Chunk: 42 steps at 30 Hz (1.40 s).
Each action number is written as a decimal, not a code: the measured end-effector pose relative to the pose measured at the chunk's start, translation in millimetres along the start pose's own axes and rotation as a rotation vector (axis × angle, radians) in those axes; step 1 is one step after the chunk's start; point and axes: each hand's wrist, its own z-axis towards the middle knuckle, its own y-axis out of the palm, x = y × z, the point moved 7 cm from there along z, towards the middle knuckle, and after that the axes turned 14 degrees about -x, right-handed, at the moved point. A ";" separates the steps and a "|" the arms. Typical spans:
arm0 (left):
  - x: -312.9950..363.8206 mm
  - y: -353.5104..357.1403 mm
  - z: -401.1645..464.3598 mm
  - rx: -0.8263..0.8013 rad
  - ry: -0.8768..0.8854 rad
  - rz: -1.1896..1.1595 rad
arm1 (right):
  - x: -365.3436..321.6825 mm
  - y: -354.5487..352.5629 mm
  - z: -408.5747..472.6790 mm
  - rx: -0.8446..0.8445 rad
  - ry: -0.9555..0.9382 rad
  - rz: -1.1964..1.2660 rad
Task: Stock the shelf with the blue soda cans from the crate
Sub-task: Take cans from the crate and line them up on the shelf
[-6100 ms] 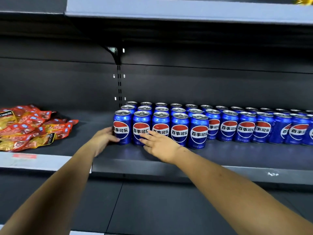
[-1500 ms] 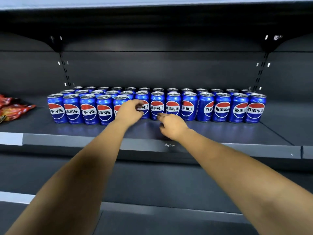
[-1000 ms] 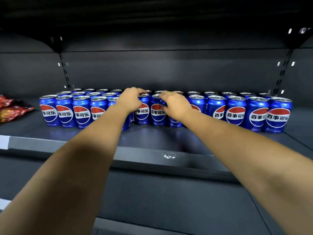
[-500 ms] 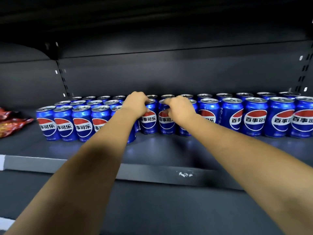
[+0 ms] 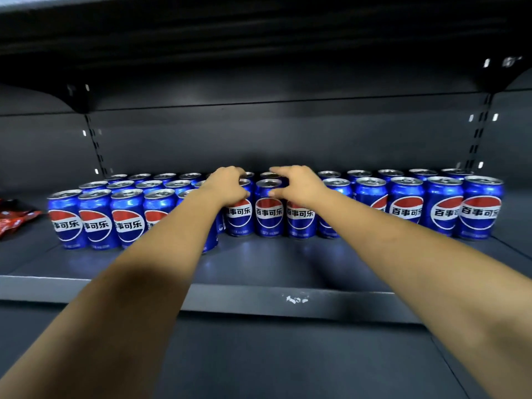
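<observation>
Item: blue soda cans [image 5: 269,211], stocked stand, on the shelf [image 5: 259,292]. I log them upright, long axis vertical, labels facing the front edge, ranked about three deep from the back wall forward and running from near the left upright to near the right upright. The left block sits a little nearer the front edge than the middle and right blocks, so the front rank is stepped, not flush. Left grip [image 5: 230,185]: my left hand, fingers curled down over the lid of a middle front-rank can, its thumb at that can's right shoulder; I read it as closed on the can top, though the fingertips are hidden behind the rim. Right grip [image 5: 299,184]: my right hand, laid over the lid of the can two places to the right, thumb reaching left to touch the upper side of the centre can [image 5: 269,197] that stands between the two hands. That centre can is uncovered from above and flanked by a grip on each side, the right thumb nearer to it than the left. From either grip the cans lie directly beneath and slightly behind the palm, so I judge that any next squaring move runs front to back along the shelf depth, cans kept vertical. The crate is not in view. Other stock: red snack packets [image 5: 14,218] at the far left end of the shelf, well apart from the cans. Judged state: shelf largely filled; facing-up in hand.
</observation>
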 end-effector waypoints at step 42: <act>103.9 40.0 5.0 0.091 0.261 -0.031 | 101.5 -28.5 -47.8 0.168 0.172 0.016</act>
